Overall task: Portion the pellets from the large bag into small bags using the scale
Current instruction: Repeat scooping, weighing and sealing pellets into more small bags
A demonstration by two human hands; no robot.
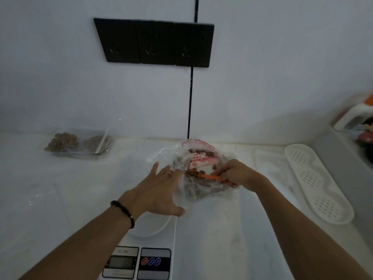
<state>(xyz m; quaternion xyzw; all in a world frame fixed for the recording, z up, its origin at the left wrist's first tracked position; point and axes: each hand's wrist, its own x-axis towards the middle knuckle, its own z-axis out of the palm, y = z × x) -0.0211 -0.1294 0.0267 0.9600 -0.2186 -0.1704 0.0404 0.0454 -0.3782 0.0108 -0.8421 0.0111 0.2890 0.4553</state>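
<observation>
One filled small bag (77, 143) lies far left of my left hand (161, 190), which spreads flat, steadying the large bag (201, 170); right hand (236, 174) pinches the loaded orange scoop (210, 176); more portions remain.

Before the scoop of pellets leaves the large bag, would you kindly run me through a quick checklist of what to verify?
1. Scoop loaded: ok. The orange scoop carries pellets, held by the right hand.
2. Bag mouth held open: ok. The left hand has straight fingers against the large bag.
3. Scale powered on: cannot tell; the display is unreadable.
4. Small bag waiting on the scale platform: cannot tell; the left forearm hides much of it.
5. Earlier portions out of the way: ok. The filled small bags lie far left by the wall.
</observation>
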